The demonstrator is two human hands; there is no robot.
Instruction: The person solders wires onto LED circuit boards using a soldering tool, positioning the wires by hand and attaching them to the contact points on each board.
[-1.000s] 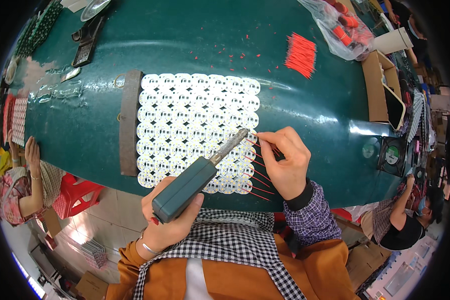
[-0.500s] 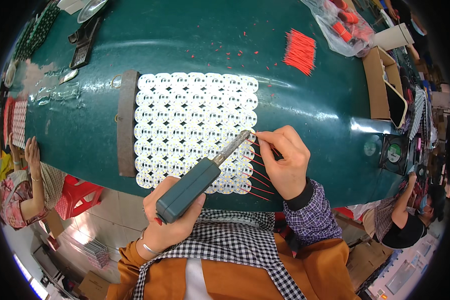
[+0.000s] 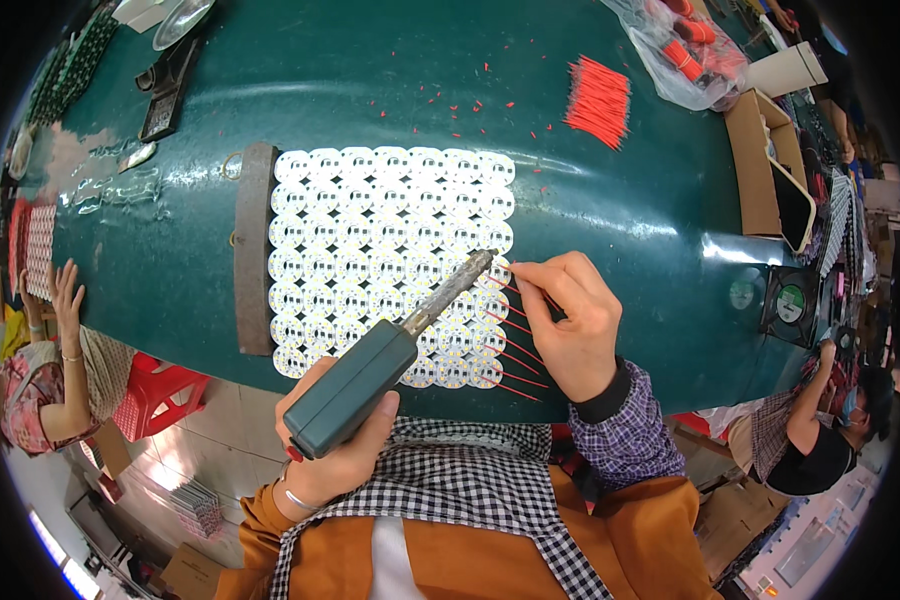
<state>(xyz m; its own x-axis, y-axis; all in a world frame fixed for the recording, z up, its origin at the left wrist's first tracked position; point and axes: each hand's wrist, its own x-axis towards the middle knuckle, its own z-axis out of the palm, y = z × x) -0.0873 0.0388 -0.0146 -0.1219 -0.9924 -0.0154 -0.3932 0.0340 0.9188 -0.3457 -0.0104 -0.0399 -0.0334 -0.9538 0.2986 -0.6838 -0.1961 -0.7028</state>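
Note:
My left hand is wrapped round the dark green handle of a soldering gun. Its metal barrel slants up and right, with the tip over the right-hand column of a panel of round white LED circuit boards. At that panel's right edge, my right hand pinches a thin red wire close to the gun's tip; the fingers partly hide this wire. Below it, several red wires stick out to the right from the lower boards.
A brown bar lies along the panel's left edge. Beyond are scattered red scraps and a bundle of red wires. At right stand a cardboard box and a small black fan. Other people sit at both ends of the green table.
The soldering gun and my left hand have shifted down and left, and its tip has drawn slightly away from my right fingertips. My right hand has hardly moved.

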